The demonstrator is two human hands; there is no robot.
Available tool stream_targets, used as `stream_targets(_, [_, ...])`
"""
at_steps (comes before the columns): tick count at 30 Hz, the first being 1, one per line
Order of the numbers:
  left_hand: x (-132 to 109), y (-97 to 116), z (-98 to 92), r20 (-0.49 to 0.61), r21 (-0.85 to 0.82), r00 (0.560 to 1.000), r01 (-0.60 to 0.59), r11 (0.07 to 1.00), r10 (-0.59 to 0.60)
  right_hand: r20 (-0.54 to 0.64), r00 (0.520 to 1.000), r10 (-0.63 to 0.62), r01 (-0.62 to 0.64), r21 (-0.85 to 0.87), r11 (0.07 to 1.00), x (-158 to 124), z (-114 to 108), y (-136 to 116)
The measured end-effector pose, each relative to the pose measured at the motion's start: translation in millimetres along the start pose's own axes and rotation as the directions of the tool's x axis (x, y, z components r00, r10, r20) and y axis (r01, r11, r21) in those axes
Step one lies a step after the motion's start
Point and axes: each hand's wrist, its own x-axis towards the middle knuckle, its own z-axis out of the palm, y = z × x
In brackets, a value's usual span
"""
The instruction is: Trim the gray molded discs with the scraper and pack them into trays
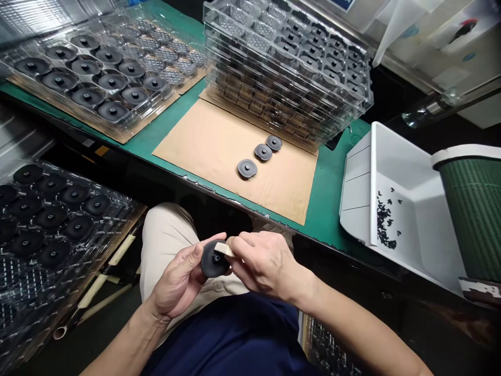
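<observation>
The left hand [178, 277] cradles a black moulded disc [213, 259], the right hand [266, 263] pinches a cream pad [224, 249] against it, and a white bin [391, 156] holds black scraps [385, 224].

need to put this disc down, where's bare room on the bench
The cardboard sheet has room on its left side, left of the three black discs. A strip of green bench mat shows between the sheet and the white plastic bin. It is crowded at the back: the clear disc tray and stacked clear trays.
</observation>
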Motion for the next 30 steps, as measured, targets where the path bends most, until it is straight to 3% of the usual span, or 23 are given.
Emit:
stream_targets(6, [1.0, -9.5, -3.1, 0.074, -0.040, 0.988, 0.137, 0.990, -0.133, 0.149, 0.973, -0.177, 0.192, -0.098, 0.976, 12.8, -6.5, 2.2])
stream_targets(9, [0.9, -10.1, -4.9, 0.086, -0.093, 0.991, 0.110, 0.990, -0.102, 0.138, 0.958, -0.249, 0.264, -0.104, 0.959, 16.7, -4.4, 2.9])
stream_targets(12, [1.1, -5.7, -6.1, -0.006, -0.103, 0.997, -0.080, 0.991, 0.080, 0.035, 0.999, -0.038, 0.038, 0.005, 0.999, 12.7, 1.6, -0.6])
stream_targets(14, [1.1, -2.9, -4.6, -0.047, -0.044, 0.978, -0.205, 0.978, 0.203, 0.031, 0.991, 0.134, -0.137, 0.174, 0.975, 8.7, 5.3, -7.3])
stream_targets(16, [0.7, -1.6, -0.1, -0.040, 0.022, 0.962, -0.270, 0.963, 0.271, 0.060, 0.972, 0.226, -0.233, 0.330, 0.915, 7.2, 7.2, -16.7])
stream_targets(20, [-1.5, 2.1, 14.7, -0.035, 0.070, 0.936, -0.346, 0.936, 0.349, -0.061, 0.959, 0.276, -0.223, 0.432, 0.874, 12.5, 4.8, -33.9])
stream_targets(25, [-4.3, 14.1, 22.5, -0.085, 0.131, 0.869, -0.476, 0.869, 0.488, -0.128, 0.961, 0.247, -0.195, 0.322, 0.926, 14.0, -1.0, -33.5])
stream_targets(30, [-5.9, 14.4, 13.7, -0.055, 0.143, 0.900, -0.422, 0.895, 0.433, -0.116, 0.974, 0.197, -0.181, 0.135, 0.974, 10.0, -1.0, -17.9])
